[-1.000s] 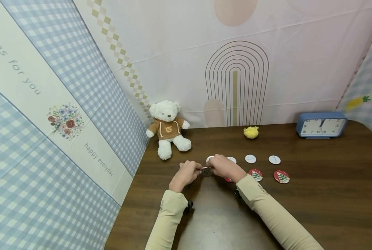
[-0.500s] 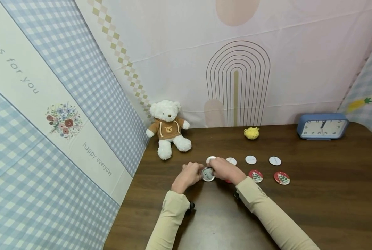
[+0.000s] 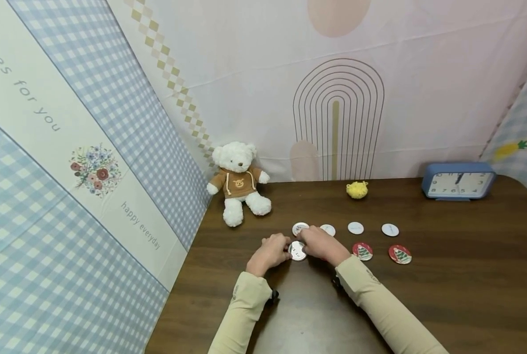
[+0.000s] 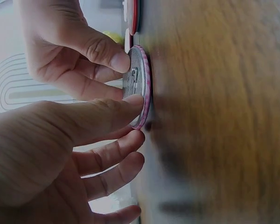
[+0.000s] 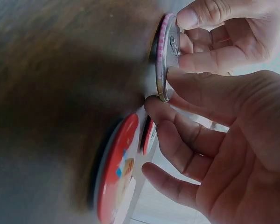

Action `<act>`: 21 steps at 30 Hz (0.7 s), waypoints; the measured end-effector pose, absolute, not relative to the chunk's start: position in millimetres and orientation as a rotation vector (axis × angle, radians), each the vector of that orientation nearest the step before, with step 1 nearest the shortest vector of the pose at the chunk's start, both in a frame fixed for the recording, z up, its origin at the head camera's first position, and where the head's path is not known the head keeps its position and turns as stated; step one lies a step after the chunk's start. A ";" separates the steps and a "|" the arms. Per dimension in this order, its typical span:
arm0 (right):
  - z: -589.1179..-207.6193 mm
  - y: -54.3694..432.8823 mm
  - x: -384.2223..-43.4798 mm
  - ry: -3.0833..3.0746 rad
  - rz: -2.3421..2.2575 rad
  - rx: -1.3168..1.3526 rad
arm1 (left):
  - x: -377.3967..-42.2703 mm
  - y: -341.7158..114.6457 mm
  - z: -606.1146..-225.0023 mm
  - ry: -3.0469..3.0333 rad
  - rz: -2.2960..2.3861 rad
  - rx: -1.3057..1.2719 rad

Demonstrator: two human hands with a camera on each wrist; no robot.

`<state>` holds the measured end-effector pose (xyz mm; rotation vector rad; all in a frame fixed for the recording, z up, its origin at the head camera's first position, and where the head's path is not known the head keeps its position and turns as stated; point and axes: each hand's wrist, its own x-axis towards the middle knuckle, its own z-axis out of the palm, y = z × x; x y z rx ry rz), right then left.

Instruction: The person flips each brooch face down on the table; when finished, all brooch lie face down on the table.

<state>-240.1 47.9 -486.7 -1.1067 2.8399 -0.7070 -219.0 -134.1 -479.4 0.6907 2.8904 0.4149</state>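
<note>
A round pin badge [image 3: 297, 250] with a pink-patterned rim is between both hands, its silver back and pin facing up. My left hand [image 3: 271, 253] pinches its left edge, thumb on the back, as the left wrist view shows on the badge [image 4: 136, 86]. At the opposite edge my right hand [image 3: 322, 244] pinches the same badge [image 5: 167, 58] between thumb and fingers. In the head view it is low over the wooden table [image 3: 307, 309]. A white round badge [image 3: 300, 228] lies just behind it, partly covered by the right fingers.
White round badges [image 3: 356, 227] lie in a back row, with red Christmas-tree badges [image 3: 399, 254] in front; one red badge [image 5: 119, 170] is close beside the right hand. Farther back are a teddy bear [image 3: 239, 182], a yellow fuzzy toy [image 3: 357, 190] and a blue clock [image 3: 459, 181].
The badge between my hands has tipped from nearly edge-on to lying flatter, its pin side turned up. Both hands have shifted slightly toward me in the head view.
</note>
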 end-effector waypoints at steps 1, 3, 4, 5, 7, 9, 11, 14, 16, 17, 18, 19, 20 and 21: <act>-487.5 48.5 -239.6 2.853 -0.702 -1.104 | -218.4 -133.5 -479.5 2.891 0.407 0.694; -488.4 49.7 -238.7 2.872 -0.705 -1.100 | -217.7 -132.5 -479.7 2.893 0.391 0.700; -488.7 50.3 -238.4 2.881 -0.704 -1.102 | -217.4 -132.0 -479.8 2.893 0.387 0.701; -488.5 51.0 -238.0 2.889 -0.705 -1.103 | -217.4 -131.6 -480.0 2.895 0.387 0.705; -488.3 52.8 -237.5 2.907 -0.698 -1.114 | -217.6 -130.5 -479.9 2.896 0.389 0.707; -487.8 55.2 -236.9 2.922 -0.684 -1.132 | -217.8 -129.4 -479.1 2.899 0.391 0.704; -487.4 58.4 -236.0 2.932 -0.677 -1.146 | -217.7 -127.7 -477.1 2.899 0.397 0.691; -487.7 64.9 -235.0 2.957 -0.642 -1.151 | -218.2 -123.7 -473.9 2.904 0.388 0.686; -488.6 69.9 -234.4 2.972 -0.615 -1.136 | -219.0 -119.5 -472.5 2.908 0.389 0.689; -489.0 72.4 -234.1 2.982 -0.596 -1.130 | -219.6 -117.1 -472.3 2.911 0.390 0.699; -489.4 74.9 -233.8 2.990 -0.571 -1.115 | -220.2 -114.5 -472.3 2.914 0.393 0.706; -489.5 77.8 -233.7 3.000 -0.550 -1.105 | -221.1 -111.2 -472.1 2.918 0.388 0.718; -489.5 80.7 -233.5 3.006 -0.536 -1.099 | -221.7 -107.7 -471.8 2.917 0.389 0.730; -489.4 83.4 -233.0 3.011 -0.523 -1.089 | -222.4 -104.2 -471.6 2.915 0.392 0.745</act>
